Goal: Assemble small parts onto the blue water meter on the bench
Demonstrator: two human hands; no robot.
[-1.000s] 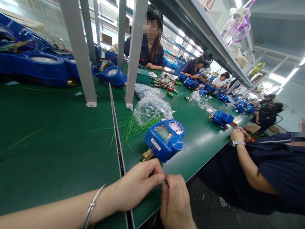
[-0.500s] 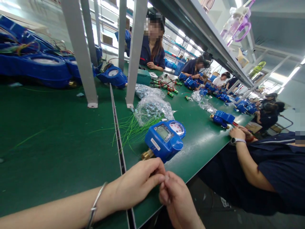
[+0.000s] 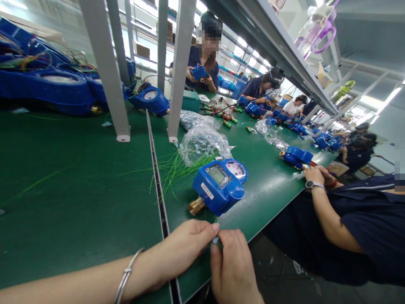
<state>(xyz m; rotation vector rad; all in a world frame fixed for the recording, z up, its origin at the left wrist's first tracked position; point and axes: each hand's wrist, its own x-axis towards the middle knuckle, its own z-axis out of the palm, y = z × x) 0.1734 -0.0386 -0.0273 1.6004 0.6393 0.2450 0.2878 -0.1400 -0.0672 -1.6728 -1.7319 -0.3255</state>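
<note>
My left hand (image 3: 186,249) and my right hand (image 3: 232,270) meet at the near edge of the green table (image 3: 79,185). Their fingertips pinch one tiny part (image 3: 216,241) between them, too small to name. Just beyond the hands lies a blue water meter (image 3: 220,185) with a grey display, a round dial and a brass fitting. My left wrist wears a thin silver bangle (image 3: 126,274). Loose green wire ties (image 3: 175,169) fan out behind the meter.
Clear bags of small parts (image 3: 202,143) sit past the meter. Grey shelf posts (image 3: 107,71) stand on the table, with more blue meters (image 3: 47,86) at far left. A seated person's arm (image 3: 329,219) rests at the right edge; other workers line the table.
My right hand dropped slightly and its thumb now presses the small part against my left fingertips. The worker at the far end has picked up a blue meter.
</note>
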